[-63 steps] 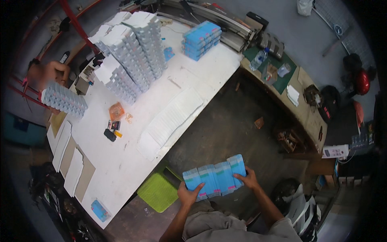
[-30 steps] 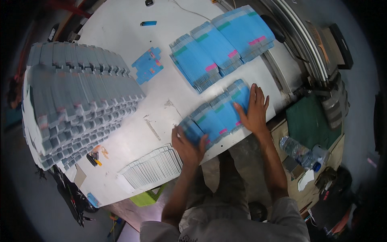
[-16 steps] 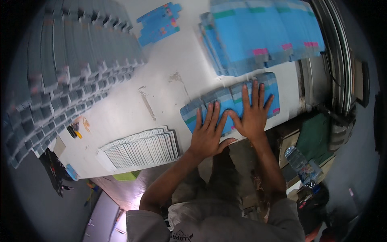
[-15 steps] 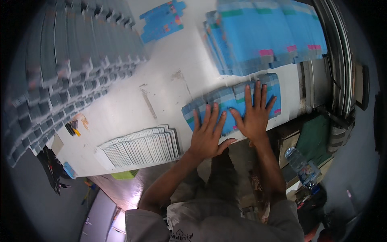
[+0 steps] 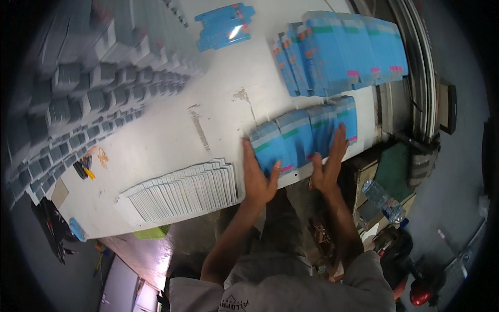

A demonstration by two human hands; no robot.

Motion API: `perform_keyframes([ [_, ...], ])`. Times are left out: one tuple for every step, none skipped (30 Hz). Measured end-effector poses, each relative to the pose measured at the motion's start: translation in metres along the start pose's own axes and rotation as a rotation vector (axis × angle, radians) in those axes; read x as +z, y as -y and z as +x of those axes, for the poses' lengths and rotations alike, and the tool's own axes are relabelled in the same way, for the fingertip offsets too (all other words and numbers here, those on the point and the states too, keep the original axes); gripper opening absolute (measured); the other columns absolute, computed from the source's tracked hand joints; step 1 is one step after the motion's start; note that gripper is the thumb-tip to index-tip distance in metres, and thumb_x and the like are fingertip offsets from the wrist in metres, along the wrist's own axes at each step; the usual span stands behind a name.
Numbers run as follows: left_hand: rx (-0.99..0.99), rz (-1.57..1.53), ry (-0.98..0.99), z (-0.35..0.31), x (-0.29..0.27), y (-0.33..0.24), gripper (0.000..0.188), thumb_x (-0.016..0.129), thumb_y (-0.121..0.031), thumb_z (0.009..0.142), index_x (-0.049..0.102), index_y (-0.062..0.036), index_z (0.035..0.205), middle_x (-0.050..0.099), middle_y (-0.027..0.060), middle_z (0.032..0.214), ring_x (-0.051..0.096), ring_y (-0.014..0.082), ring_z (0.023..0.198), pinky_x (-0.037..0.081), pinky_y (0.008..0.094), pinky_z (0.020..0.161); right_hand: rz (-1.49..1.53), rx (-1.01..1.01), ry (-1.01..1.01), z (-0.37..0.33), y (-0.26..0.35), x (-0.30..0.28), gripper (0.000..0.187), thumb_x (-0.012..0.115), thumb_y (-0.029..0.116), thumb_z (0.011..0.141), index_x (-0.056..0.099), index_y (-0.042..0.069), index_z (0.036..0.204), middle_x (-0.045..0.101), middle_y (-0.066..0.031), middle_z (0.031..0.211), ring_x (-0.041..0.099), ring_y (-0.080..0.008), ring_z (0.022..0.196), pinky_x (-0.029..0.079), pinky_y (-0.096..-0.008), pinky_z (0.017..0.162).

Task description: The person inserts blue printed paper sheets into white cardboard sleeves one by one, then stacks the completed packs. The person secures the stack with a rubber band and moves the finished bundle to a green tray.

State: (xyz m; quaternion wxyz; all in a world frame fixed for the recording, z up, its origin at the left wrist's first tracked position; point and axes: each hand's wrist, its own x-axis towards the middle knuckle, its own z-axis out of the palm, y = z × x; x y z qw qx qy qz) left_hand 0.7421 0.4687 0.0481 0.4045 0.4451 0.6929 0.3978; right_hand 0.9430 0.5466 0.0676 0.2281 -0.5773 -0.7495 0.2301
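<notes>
A row of overlapping blue folded cartons (image 5: 297,132), with grey, green and pink bands, lies near the front edge of the white table. My left hand (image 5: 258,179) rests at the row's left end, its fingers stretched along the side and its thumb apart over the front corner. Toward the right, my right hand (image 5: 328,169) lies against the front of the same row, fingers extended and thumb spread. Neither hand is wrapped round a carton. Behind the row stands a larger stack of blue folded cartons (image 5: 358,52).
A fanned row of white folded pieces (image 5: 182,190) lies left of my hands. Tall stacks of grey-white cartons (image 5: 88,83) fill the table's left side. A flat blue carton blank (image 5: 226,28) lies at the back. A plastic bottle (image 5: 383,203) sits below the table's right side.
Both hands have slid from flat on top of the blue row toward its left end and front edge. The row looks slightly more gathered, and the view has shifted a little.
</notes>
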Motion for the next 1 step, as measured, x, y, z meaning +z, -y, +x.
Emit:
perform_keyframes([
  [0.039, 0.098, 0.001, 0.0030, -0.0115, 0.0044, 0.102, 0.069, -0.032, 0.100, 0.001, 0.0133, 0.161, 0.013, 0.0416, 0.166, 0.017, 0.0530, 0.156, 0.019, 0.0537, 0.127, 0.227, 0.094, -0.137, -0.0185, -0.0024, -0.0009, 0.094, 0.053, 0.058, 0.104, 0.011, 0.003, 0.167, 0.012, -0.0241, 0.174, 0.017, -0.0516, 0.157, 0.003, -0.0784, 0.118],
])
